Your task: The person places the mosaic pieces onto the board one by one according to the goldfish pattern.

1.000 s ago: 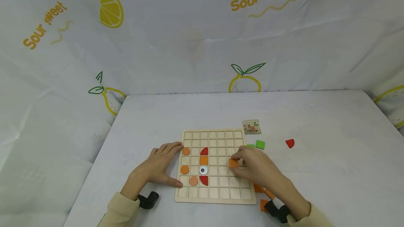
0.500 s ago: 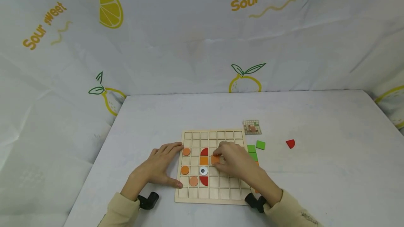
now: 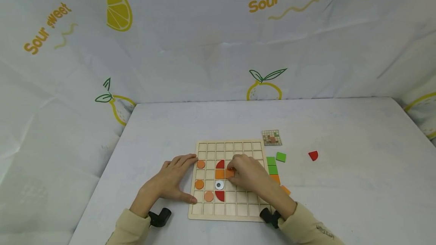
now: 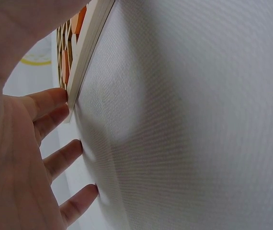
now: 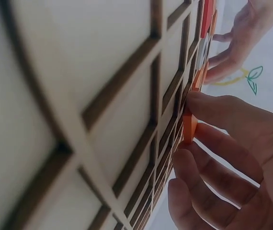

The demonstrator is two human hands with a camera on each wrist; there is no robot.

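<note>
A wooden grid board (image 3: pixel 234 221) lies on the white table with several coloured pieces in its cells. My right hand (image 3: pixel 248 173) pinches an orange square tile (image 5: pixel 189 125) between thumb and fingers, at the cell just right of another orange square (image 3: pixel 220 174). Above that square is a red quarter-circle (image 3: pixel 220 164); below it come a white eye disc (image 3: pixel 219 185) and a second red piece (image 3: pixel 220 196). My left hand (image 3: pixel 173 180) is spread at the board's left edge, its fingers and thumb touching the frame. Orange discs (image 3: pixel 201 164) sit in the left columns.
A small pattern card (image 3: pixel 271 138) lies beyond the board's top right corner. Right of the board are green squares (image 3: pixel 281 157), orange tiles (image 3: pixel 275 179) and a loose red quarter-circle (image 3: pixel 313 155). My right forearm covers part of the board's lower right.
My right hand has carried the orange tile leftward across the board, from the right-hand columns to beside the other orange square. The left hand has stayed in place.
</note>
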